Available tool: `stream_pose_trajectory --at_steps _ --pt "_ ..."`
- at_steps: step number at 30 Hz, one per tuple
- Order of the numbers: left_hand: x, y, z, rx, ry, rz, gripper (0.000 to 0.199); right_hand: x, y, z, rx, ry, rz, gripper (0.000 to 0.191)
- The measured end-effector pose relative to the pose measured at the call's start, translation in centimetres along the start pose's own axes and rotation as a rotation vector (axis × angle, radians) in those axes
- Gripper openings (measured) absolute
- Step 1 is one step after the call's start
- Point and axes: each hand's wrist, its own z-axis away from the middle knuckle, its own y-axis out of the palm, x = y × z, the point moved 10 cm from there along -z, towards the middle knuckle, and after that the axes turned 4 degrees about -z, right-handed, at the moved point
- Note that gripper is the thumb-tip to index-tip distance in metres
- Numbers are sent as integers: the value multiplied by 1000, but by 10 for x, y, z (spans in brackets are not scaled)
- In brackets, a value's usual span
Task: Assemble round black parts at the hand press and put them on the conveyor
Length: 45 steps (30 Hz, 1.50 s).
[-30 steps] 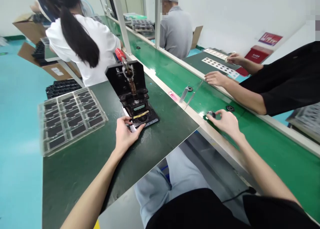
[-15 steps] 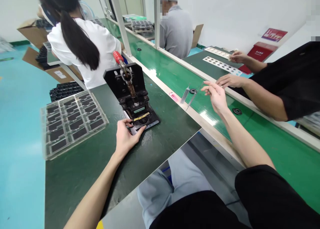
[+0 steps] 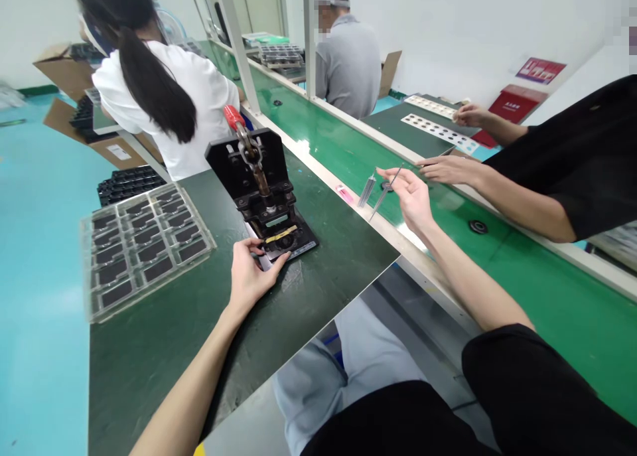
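My left hand (image 3: 253, 270) grips the near left corner of the base of a black toggle-clamp press (image 3: 271, 207). Its thumb lies along the front edge, with the fingers at the side. The press has a red handle (image 3: 233, 117), raised upright, and a yellow strip (image 3: 280, 234) across its lower part. My right hand (image 3: 411, 197) is over the green belt, fingers bent and apart, gripping nothing I can see. Below its fingertips lies a round black part (image 3: 386, 186), partly hidden. A thin metal rod (image 3: 382, 200) crosses in front of the fingers; a bundle of thin rods (image 3: 367, 191) stands beside it.
A clear tray of black pieces (image 3: 149, 243) sits on the green table (image 3: 164, 356) at left. A pink item (image 3: 344, 194) lies by the belt rail. Another round black part (image 3: 478, 226) rides the belt. Across it are a co-worker's hands (image 3: 452, 169); two other people sit farther back.
My right hand has moved left over the belt, towards the round part and rods. The farther round part has shifted slightly right along the belt. My left hand stays on the press.
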Motion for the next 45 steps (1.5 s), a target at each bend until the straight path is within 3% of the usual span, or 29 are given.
stream_pose_trajectory --at_steps 6,20,30,39,45 --pt "-1 0 0 3 -8 -2 61 -5 -10 -1 -115 57 41 52" --pt "-4 0 0 21 -21 8 61 1 12 14 -81 -24 36 47" --pt "-4 -4 -1 18 -16 -33 60 4 -16 2 -186 10 76 44" --pt "-5 -22 -5 24 -35 -88 61 -30 -30 -23 -136 186 -247 42" --pt "-3 -26 -6 38 -48 -85 58 -51 -17 -18 -111 309 -375 47"
